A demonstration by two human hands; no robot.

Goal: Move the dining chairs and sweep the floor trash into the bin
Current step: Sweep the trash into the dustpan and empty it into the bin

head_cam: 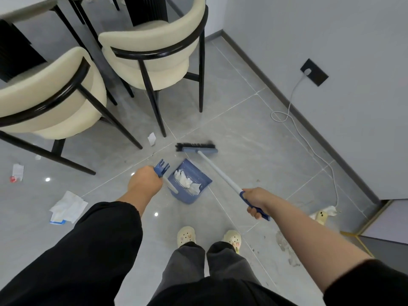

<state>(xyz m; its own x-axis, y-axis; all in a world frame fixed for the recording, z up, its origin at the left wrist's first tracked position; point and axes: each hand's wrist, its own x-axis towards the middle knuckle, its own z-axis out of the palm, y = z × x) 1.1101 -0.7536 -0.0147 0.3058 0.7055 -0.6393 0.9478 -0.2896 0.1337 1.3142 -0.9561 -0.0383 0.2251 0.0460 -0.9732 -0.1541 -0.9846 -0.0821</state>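
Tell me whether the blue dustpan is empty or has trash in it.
Holding trash, not empty: crumpled white paper lies inside the blue dustpan, near its comb teeth.

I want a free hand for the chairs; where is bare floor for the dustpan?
Bare tiles lie right of the dustpan, between the broom and the white cable. Left is crowded: paper scraps by the chair legs, a crumpled tissue beside the left sleeve.
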